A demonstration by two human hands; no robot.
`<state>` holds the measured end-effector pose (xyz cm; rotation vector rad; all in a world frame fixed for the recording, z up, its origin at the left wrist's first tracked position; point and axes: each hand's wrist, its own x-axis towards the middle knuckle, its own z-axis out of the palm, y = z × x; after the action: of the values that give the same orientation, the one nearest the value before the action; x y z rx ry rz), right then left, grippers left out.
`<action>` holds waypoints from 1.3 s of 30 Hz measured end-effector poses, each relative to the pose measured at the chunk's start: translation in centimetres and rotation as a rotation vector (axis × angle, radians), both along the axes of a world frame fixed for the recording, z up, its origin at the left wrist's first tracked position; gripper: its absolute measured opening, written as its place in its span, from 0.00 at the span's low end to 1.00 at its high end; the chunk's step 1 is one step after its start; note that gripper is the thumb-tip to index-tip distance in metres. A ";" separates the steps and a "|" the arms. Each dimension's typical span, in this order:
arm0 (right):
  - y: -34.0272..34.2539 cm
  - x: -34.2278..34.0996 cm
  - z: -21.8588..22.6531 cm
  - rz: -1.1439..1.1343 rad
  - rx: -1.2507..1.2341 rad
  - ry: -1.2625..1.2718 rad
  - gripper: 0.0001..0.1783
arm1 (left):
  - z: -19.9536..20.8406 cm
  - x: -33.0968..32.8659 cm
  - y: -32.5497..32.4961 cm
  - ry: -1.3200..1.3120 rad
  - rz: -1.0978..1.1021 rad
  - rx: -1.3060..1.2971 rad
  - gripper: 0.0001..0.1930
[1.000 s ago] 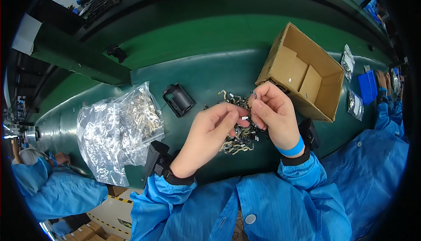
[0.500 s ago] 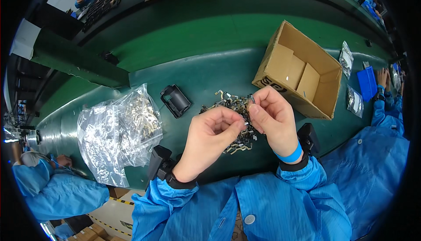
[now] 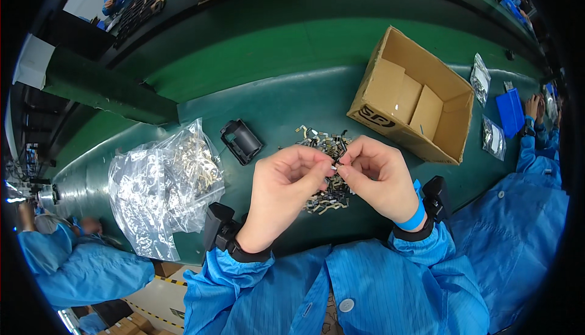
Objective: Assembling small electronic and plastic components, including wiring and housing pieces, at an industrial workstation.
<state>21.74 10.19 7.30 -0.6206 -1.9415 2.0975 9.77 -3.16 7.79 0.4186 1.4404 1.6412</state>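
Observation:
Thumb and forefinger of my left hand (image 3: 289,179) are closed in a pinch on a tiny flex cable part (image 3: 333,167) with a pale end. My right hand (image 3: 385,179), with a blue band on its wrist, is pinched closed at the other side of the same small part. The fingertips of both hands nearly touch, and they hide most of what they hold. Below and behind them lies a loose pile of small flex cables (image 3: 329,203), black, gold and cream, on the green work surface.
Left of the pile sit a black plastic holder (image 3: 242,141) and clear zip bags (image 3: 146,195) with more flex cables. An open cardboard box (image 3: 373,88) stands at the back right. Farther right are small filled bags (image 3: 493,139), a blue bin (image 3: 509,112) and a co-worker's hands.
My right hand has come down and inward from the upper right of the pile. Both hands' fingertips now meet over the pile, where they were apart before.

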 end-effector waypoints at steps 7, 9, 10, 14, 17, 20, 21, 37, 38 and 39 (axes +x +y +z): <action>-0.8 -0.3 0.1 -0.162 -0.234 0.100 0.02 | -0.3 1.0 0.7 0.381 0.096 -0.064 0.05; -0.9 -0.2 -0.1 -0.198 -0.202 0.120 0.02 | -0.1 1.3 1.0 0.537 0.099 -0.088 0.05; -0.9 -0.1 -0.2 -0.230 -0.171 0.136 0.02 | 0.3 1.5 1.2 0.602 0.110 -0.089 0.04; -0.7 0.2 -0.1 -0.236 -0.026 0.116 0.03 | 1.1 1.9 1.9 0.865 0.105 -0.025 0.05; -0.3 0.5 0.0 -0.240 0.109 0.121 0.03 | 1.4 1.6 2.3 0.957 0.071 -0.002 0.06; 0.0 0.9 0.2 -0.275 0.158 0.135 0.03 | 2.0 1.7 2.9 0.974 0.040 -0.026 0.05; 0.1 1.1 0.2 -0.288 0.147 0.140 0.04 | 2.2 1.5 3.3 0.977 0.030 -0.021 0.05; 1.7 4.8 0.6 -0.526 -0.336 0.325 0.05 | 3.1 -2.4 13.7 1.767 -0.117 0.060 0.06; 1.8 4.8 0.7 -0.498 -0.350 0.313 0.04 | 3.1 -2.4 13.6 1.767 -0.119 0.062 0.06; 1.9 4.8 0.8 -0.497 -0.351 0.312 0.04 | 3.2 -2.4 13.3 1.707 -0.107 0.140 0.06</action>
<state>26.51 12.08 8.09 -0.7001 -1.1224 2.0586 7.37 10.12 10.96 2.2699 2.2746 1.0973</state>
